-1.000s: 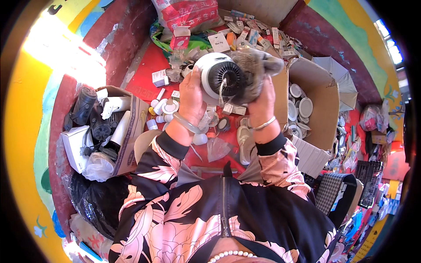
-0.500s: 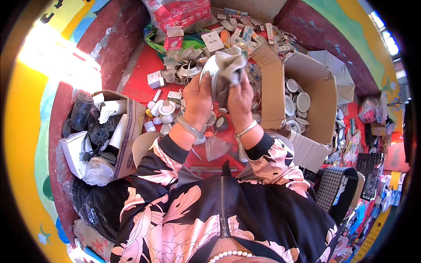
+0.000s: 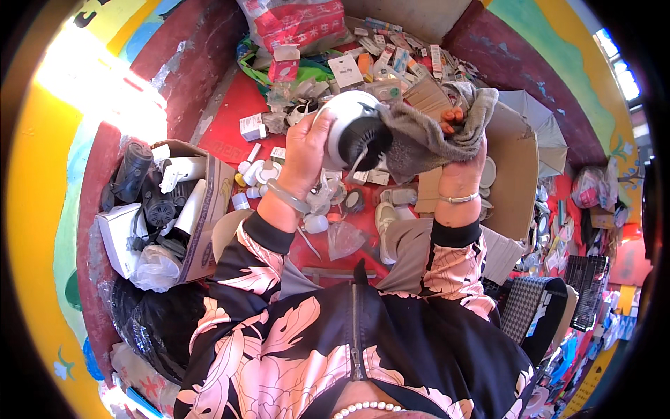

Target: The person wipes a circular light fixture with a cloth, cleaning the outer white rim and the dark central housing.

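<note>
Since the earlier frame, the right hand (image 3: 464,170) has swung away from the left hand (image 3: 303,155), and the bunched grey-brown fabric cloth (image 3: 413,142) has opened out with it. The glossy white dome-shaped housing (image 3: 342,115), with its black finned end and pale cord (image 3: 360,160), is held aloft to the left of the open tan cardboard carton (image 3: 518,164). One left digit presses on its shell; the other left fingers are mostly hidden, so their spread cannot be told. The right fingers are curled close together around cloth folds in front of the carton; the thumb's position is unclear. Whether cloth and housing touch cannot be told.

Only the left hand visibly supports the housing, so its smooth shell could slip if the cloth dragged at it. The pale cord could also snag in the folds and be tugged, or the fins could catch the weave.

Counted: one housing, one cloth, one cord and one carton. Inside the carton are several flat white round discs (image 3: 488,172), too covered to count. Left of the carton, below the housing, lies one crumpled clear plastic bag (image 3: 345,241). Well left of the carton stands one brown cardboard box (image 3: 218,202), with at least two black cylindrical bodies (image 3: 160,207). Beyond the carton's upper left sits one red-and-white woven sack (image 3: 300,26), near small printed boxes too many to count.
</note>
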`<state>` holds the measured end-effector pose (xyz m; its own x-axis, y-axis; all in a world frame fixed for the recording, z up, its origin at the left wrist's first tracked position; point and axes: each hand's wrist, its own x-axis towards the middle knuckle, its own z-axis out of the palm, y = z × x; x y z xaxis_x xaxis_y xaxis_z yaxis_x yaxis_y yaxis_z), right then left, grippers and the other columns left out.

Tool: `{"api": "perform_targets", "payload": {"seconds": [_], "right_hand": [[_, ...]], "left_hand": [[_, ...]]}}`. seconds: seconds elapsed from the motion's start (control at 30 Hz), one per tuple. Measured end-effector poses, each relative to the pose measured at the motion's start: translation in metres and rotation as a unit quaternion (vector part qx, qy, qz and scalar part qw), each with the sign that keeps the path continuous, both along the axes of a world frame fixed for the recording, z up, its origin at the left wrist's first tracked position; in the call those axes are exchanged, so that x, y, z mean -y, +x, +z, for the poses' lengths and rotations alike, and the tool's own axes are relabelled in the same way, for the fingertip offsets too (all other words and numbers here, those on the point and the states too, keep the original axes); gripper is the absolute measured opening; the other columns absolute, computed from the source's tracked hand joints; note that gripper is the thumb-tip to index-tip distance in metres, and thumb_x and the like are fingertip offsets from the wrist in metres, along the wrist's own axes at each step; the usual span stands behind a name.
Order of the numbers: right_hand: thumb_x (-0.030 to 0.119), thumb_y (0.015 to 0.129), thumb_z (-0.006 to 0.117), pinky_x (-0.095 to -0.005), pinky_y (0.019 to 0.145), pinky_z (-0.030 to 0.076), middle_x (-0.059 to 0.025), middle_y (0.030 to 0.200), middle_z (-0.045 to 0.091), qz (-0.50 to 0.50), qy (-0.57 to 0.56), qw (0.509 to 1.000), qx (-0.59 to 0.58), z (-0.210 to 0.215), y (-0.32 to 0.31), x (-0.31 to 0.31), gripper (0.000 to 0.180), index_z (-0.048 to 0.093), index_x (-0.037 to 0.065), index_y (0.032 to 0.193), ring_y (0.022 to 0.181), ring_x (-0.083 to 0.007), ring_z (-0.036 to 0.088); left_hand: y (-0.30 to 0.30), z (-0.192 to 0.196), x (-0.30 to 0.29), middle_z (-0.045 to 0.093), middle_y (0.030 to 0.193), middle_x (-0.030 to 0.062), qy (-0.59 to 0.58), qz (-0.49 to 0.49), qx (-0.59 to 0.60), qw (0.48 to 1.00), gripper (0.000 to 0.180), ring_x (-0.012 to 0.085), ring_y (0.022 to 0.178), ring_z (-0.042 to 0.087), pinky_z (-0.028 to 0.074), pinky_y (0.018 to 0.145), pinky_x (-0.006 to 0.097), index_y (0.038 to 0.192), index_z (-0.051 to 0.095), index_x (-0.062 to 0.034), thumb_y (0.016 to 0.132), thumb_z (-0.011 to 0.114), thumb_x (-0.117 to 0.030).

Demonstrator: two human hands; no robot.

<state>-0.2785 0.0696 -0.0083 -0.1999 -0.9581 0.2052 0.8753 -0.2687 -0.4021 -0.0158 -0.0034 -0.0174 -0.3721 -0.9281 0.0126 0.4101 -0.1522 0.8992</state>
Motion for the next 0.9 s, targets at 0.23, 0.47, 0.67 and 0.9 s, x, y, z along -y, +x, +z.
{"api": "perform_targets", "payload": {"seconds": [0.23,0.47,0.67,0.9], "right_hand": [[0.018,0.097,0.045,-0.0284,0.082,0.051,-0.0116,0.112,0.059,-0.045,0.255,0.915,-0.31,0.035,0.063,-0.005,0.037,0.043,-0.002,0.128,0.094,-0.0184,0.062],[0.001,0.086,0.056,-0.024,0.074,0.048,-0.0066,0.104,0.06,-0.084,0.284,0.842,-0.45,0.024,0.054,0.004,0.038,0.048,0.001,0.123,0.087,-0.0111,0.058],[0.006,0.087,0.059,-0.0257,0.077,0.047,-0.0077,0.107,0.06,-0.313,0.246,0.789,-0.468,0.044,0.045,-0.003,0.029,0.057,0.001,0.115,0.091,-0.0137,0.058],[0.013,0.081,0.068,-0.0292,0.084,0.044,-0.0106,0.098,0.061,-0.316,0.055,0.653,-0.686,0.031,0.107,0.004,0.023,0.065,0.004,0.102,0.094,-0.022,0.057]], "left_hand": [[0.008,0.007,-0.001,0.06,0.079,-0.0022,-0.155,0.008,0.109,0.982,0.027,0.0041,0.07,0.051,0.042,0.063,0.019,0.096,0.064,0.0008,0.095,0.052,-0.023],[0.016,0.015,0.006,0.064,0.077,0.0001,-0.251,0.063,0.233,0.938,0.028,0.0077,0.069,0.054,0.045,0.064,0.024,0.096,0.065,0.0023,0.093,0.055,-0.024],[0.011,-0.002,0.019,0.066,0.087,0.0091,0.073,0.022,-0.024,0.997,0.03,0.0149,0.071,0.061,0.049,0.064,0.027,0.097,0.061,0.0067,0.094,0.052,-0.022],[0.005,-0.009,0.016,0.064,0.09,0.0105,0.169,-0.013,-0.065,0.983,0.029,0.0166,0.075,0.062,0.051,0.068,0.03,0.1,0.058,0.0066,0.095,0.049,-0.02]]}}
